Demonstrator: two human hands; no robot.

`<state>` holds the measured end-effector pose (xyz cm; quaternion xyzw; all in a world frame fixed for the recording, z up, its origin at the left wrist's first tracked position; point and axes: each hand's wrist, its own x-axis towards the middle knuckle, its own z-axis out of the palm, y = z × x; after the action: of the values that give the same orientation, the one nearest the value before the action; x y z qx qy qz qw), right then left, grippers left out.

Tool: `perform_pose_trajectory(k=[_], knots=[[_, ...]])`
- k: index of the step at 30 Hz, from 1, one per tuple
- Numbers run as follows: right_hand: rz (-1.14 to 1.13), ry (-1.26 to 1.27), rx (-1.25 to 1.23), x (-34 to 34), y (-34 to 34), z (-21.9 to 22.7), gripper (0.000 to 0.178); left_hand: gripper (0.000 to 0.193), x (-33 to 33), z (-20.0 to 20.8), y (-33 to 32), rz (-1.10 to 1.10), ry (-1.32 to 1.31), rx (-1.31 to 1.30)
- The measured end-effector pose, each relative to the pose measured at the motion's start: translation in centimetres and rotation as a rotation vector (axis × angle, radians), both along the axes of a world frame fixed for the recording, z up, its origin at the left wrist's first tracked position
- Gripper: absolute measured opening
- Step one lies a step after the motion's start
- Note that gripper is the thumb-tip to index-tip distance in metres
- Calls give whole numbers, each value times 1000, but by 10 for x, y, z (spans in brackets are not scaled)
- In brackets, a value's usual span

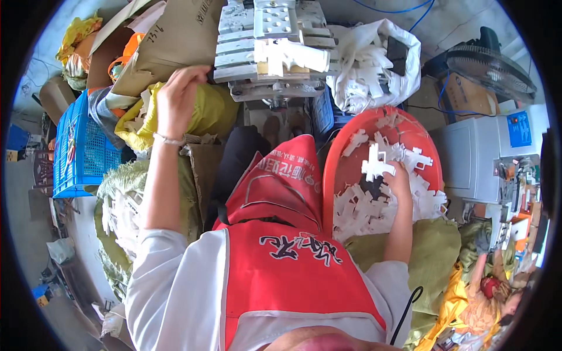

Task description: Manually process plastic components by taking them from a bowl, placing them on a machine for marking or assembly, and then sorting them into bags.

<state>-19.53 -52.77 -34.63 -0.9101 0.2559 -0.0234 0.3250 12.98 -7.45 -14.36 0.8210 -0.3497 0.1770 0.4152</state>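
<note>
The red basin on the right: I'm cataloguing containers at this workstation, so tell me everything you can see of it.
The red basin looks like smooth moulded plastic, round with a raised rim, and appears tilted toward the person. It sits right of the person's lap, in front of a white sack of similar pieces. It holds a heap of white plastic parts, flat and branching. The right hand rests inside it among the parts, holding one white piece up.

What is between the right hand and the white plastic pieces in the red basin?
Nothing visible. The right hand is already inside the red basin, resting on the heap of white plastic pieces and touching one raised piece.
</note>
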Motion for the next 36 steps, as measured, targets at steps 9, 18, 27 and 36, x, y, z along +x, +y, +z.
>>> perform_pose_trajectory(k=[9, 18, 27, 36], knots=[[-177, -596, 885, 56, 66, 82, 35, 37, 47, 2, -74, -249, -152, 197], [44, -949, 1137, 163, 103, 150, 32, 29, 54, 1, -50, -191, 93, -22], [366, -448, 481, 255, 153, 208, 26, 20, 21, -24, 53, -31, 291, -264], [212, -567, 379, 215, 117, 174, 30, 21, -23, -37, 147, 396, 107, 42]])
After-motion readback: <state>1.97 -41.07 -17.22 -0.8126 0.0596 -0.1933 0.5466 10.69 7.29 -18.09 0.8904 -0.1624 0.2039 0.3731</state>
